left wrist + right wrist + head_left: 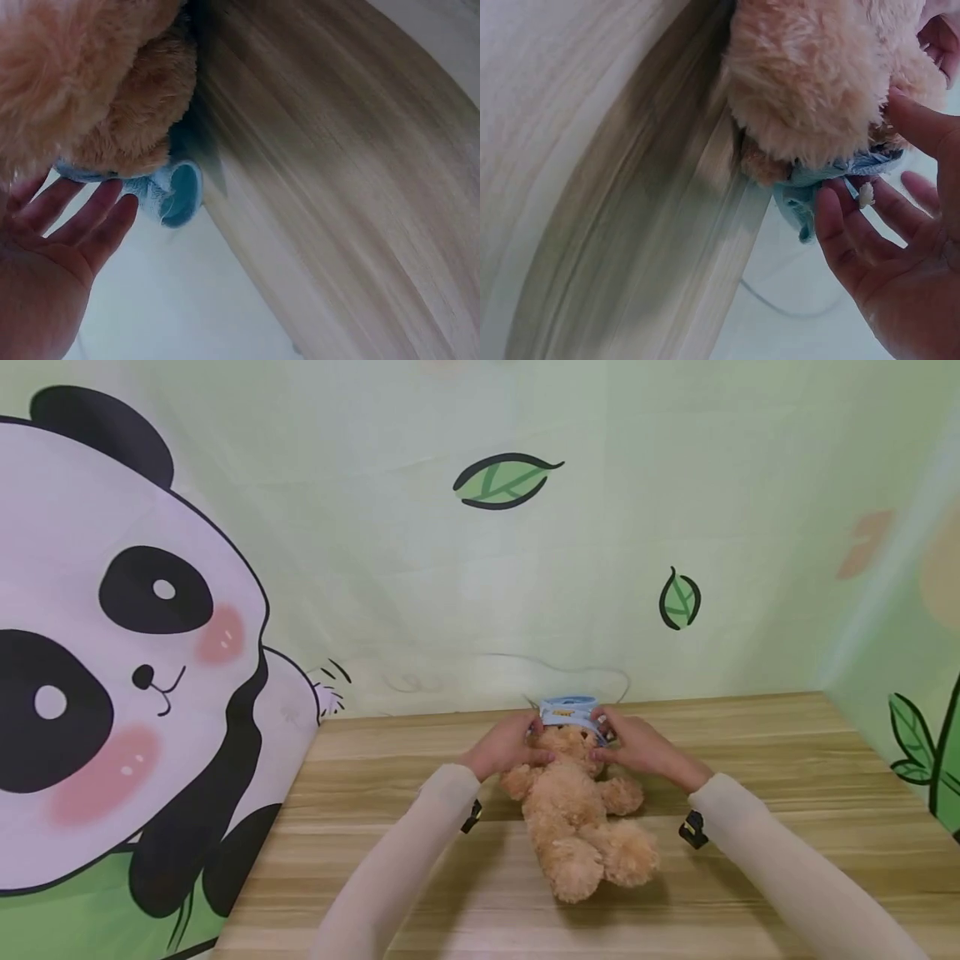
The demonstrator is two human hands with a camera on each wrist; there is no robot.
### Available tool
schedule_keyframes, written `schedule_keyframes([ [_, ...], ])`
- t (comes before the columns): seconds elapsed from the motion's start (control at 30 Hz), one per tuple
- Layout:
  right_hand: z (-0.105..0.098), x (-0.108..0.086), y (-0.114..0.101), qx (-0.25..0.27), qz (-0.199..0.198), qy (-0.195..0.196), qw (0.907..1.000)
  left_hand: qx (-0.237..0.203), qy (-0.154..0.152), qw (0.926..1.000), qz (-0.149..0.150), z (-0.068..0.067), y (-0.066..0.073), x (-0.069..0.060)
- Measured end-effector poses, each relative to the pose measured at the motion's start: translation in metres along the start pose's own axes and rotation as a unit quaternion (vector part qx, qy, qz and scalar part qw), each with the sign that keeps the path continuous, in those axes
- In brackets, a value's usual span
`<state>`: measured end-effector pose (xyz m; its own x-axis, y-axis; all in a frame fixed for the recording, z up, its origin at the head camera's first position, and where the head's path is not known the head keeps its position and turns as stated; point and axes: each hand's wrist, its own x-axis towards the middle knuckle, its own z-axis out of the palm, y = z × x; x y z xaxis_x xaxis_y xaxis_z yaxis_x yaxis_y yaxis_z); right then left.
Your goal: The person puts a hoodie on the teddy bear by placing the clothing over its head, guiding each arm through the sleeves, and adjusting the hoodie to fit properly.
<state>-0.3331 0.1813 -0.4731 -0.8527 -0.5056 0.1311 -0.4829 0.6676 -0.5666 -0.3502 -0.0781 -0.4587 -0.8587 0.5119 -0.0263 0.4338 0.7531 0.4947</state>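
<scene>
In the head view, a tan plush bear (567, 814) is lying belly up near the far edge of the wooden table (375, 827), its feet pointing to the near side. A light blue cloth piece (567, 712) is being held around the far end of its head. The left side of the cloth is being gripped by the fingers of the left hand (513, 745), the right side by those of the right hand (637, 745); both thumbs are being rested lower, against the fur. Behind, a printed backdrop (375, 543) is being shown, with a large panda (176, 652) on the left.

In the left wrist view, the cloth is being touched by bent fingers; whether its hem is being pinched cannot be told.

In the right wrist view, the cloth is being held by curled, slightly spread fingers, the thumb being pressed to the bear. A small whitish bit (866, 196) is showing between the fingers.
</scene>
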Motion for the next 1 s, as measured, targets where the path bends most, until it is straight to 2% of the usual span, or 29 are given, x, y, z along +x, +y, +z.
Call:
schedule_keyframes([
  [0.1,0.003,0.0,-0.001,-0.017,-0.011,0.008,0.9998,-0.003,0.005,1.0,-0.001,0.002,-0.001,0.0],
  [0.23,0.007,-0.002,-0.003,-0.077,-0.024,0.037,0.9961,0.032,-0.002,0.9994,0.013,0.003,-0.001,-0.001],
  [0.37,0.006,-0.003,-0.012,-0.151,-0.004,0.081,0.9853,0.072,0.0,0.9964,0.044,0.002,0.0,-0.002],
  [0.47,0.005,-0.003,-0.017,-0.183,-0.005,0.079,0.9798,0.079,0.0,0.9955,0.052,0.001,0.002,-0.002],
  [0.57,0.004,-0.002,-0.021,-0.161,-0.017,0.046,0.9858,0.072,-0.007,0.9964,0.044,0.001,0.003,-0.002],
  [0.7,0.005,-0.001,-0.02,-0.078,-0.002,0.009,0.9969,0.064,-0.015,0.9973,0.034,0.002,0.005,-0.002],
  [0.83,0.008,0.0,-0.015,-0.03,0.003,0.007,0.9995,0.052,-0.016,0.9978,0.038,0.004,0.006,-0.002],
  [1.0,0.011,0.003,-0.011,-0.023,-0.015,0.02,0.9994,0.024,0.009,0.998,0.058,0.007,0.008,-0.001],
])
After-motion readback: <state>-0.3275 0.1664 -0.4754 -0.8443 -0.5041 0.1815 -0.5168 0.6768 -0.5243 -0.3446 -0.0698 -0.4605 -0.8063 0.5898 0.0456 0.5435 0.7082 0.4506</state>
